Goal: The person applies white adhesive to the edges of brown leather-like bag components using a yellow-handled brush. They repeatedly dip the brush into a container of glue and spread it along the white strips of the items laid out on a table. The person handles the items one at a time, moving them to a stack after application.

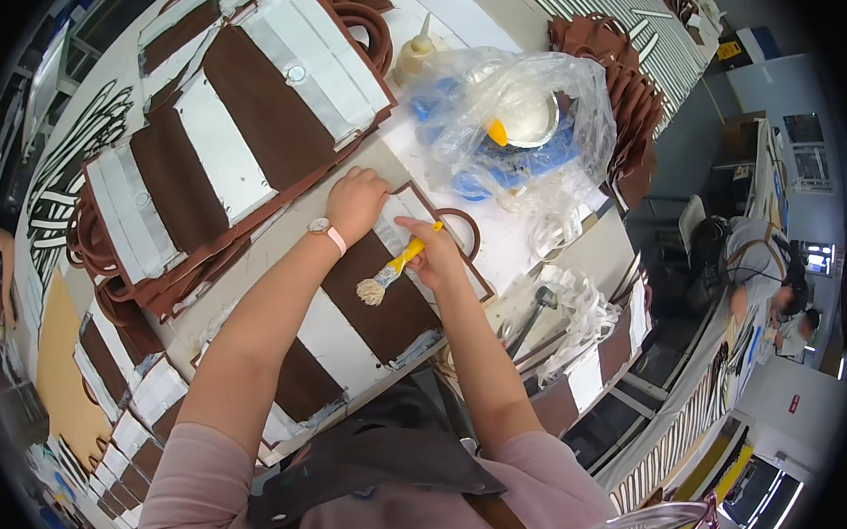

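My right hand (431, 253) grips a glue brush (397, 265) by its yellow handle, its pale, caked bristles pointing down to the left over a brown leather panel. That panel is part of a flat bag piece (341, 335) with brown and white sections, lying on the table before me. My left hand (358, 202), with a watch at the wrist, rests on the upper edge of the piece; whether its fingers hold anything cannot be seen. A brown loop handle (468, 227) sticks out at the piece's far right edge.
Stacked bag panels (237, 118) lie at upper left. Beyond my hands are an open glue tub (535, 123) in clear plastic and a squeeze bottle (415, 56). A hammer (542, 299) lies at right among white strips (583, 309). People work at the far right and far left.
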Demonstrator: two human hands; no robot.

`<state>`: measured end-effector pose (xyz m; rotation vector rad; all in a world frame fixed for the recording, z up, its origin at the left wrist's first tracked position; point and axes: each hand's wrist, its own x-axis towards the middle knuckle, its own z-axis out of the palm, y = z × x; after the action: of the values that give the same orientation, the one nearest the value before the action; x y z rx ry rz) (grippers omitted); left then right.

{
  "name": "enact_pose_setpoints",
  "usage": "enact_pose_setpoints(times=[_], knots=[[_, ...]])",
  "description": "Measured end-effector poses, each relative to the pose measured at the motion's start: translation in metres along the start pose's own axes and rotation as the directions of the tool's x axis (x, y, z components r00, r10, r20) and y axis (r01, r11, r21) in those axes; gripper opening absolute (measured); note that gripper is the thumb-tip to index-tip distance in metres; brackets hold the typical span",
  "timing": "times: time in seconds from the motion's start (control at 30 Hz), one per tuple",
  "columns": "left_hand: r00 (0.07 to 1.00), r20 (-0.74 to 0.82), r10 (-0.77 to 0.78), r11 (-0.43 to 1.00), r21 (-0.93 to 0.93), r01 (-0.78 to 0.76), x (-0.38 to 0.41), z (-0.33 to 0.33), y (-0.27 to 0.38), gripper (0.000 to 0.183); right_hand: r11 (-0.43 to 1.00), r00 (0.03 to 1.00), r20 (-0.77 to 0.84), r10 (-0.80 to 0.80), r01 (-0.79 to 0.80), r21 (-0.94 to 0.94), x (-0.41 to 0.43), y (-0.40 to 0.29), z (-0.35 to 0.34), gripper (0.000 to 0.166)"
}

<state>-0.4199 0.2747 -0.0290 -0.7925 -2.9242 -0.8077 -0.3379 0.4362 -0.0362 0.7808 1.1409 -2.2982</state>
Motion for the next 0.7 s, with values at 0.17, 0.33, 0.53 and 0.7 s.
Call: enact_pose_setpoints(times=[0.17, 0.33, 0.53, 0.7], knots=[[0.985, 0.045, 0.164, 0.977, 0.127, -0.169, 0.008, 0.003, -0.006, 0.003, 0.999, 1.000, -0.002, 0.026, -0.026, 0.023, 0.006, 0.001, -0.004, 0.028], [0.990, -0.036, 0.135, 0.974, 0.188, -0.126, 0.008, 0.013, -0.009, 0.004, 0.999, 0.999, -0.002, 0.043, -0.043, 0.014, 0.005, -0.003, 0.003, 0.029], [0.961, -0.177, -0.212, 0.977, -0.016, 0.213, -0.004, 0.018, 0.001, 0.006, 0.999, 0.999, -0.018, 0.038, -0.038, -0.021, 0.000, -0.006, 0.010, 0.030], [0.882, -0.351, -0.313, 0.939, -0.252, 0.233, -0.078, -0.023, 0.005, 0.019, 0.982, 0.998, 0.018, -0.062, 0.064, -0.175, -0.021, -0.027, 0.005, 0.032]])
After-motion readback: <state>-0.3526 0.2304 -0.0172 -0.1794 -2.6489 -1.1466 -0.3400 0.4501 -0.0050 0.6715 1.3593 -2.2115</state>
